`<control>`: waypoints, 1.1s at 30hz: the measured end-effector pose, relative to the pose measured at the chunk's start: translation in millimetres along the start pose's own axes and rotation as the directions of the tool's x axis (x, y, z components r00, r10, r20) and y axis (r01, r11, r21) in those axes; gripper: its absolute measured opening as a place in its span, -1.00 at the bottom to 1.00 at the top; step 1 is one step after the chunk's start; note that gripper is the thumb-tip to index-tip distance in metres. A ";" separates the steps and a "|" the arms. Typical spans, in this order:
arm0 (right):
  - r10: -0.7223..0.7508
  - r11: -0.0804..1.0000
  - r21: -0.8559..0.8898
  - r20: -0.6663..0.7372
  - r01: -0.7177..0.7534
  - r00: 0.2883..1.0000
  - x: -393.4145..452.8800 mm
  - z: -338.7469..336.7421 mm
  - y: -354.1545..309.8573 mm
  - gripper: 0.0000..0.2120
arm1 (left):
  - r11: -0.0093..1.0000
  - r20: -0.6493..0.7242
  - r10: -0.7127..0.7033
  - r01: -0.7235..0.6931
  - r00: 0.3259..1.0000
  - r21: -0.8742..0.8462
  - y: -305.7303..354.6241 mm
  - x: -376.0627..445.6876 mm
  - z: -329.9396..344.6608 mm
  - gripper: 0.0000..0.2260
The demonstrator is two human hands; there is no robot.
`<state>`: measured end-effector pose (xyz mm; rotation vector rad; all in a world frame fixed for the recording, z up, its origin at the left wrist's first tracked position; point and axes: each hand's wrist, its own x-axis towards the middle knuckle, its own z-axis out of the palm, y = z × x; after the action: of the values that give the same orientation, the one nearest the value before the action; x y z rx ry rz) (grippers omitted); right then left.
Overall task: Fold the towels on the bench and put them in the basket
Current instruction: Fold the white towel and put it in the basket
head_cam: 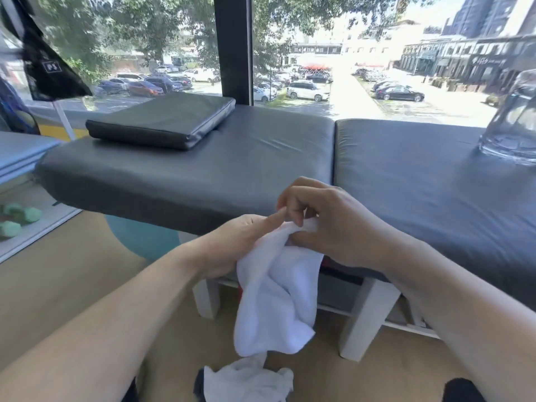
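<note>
A rumpled white cloth (249, 381), likely another towel, lies lowest and closest, below the bench's front edge near the person's feet. Just above it hangs the white towel (275, 300), held out in the air in front of the bench (203, 166) rather than on its dark padded top. Both hands meet at the towel's upper end, level with the bench's front edge: the right hand (327, 224) has fingers curled and pinching a bunched corner, while the left hand (240, 242) grips the cloth just beside it, its forefinger stretched out along the fold. The towel's long axis runs straight down from the hands, so its free end dangles well below the bench top. The hands touch each other, neither clearly nearer to the cloth. To lay it flat, I judge the hands need to part along the top edge and carry it up onto the cushion. A folded dark pad (162, 123) rests toward the bench's far left, a clear glass vessel (513, 126) at its far right. No basket is in view.
</note>
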<state>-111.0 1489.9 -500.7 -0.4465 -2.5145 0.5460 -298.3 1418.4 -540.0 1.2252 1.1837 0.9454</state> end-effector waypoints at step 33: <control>0.463 0.648 0.348 0.525 -0.677 0.714 -36.0 -67.9 49.1 -0.61 | 0.924 -0.389 0.267 -0.119 0.882 0.363 28.2 -5.0 -37.6 -0.89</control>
<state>-34.5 1537.0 -485.4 -1.0340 -2.3716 1.6854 -334.1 1424.2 -509.7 1.4679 1.6434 1.2530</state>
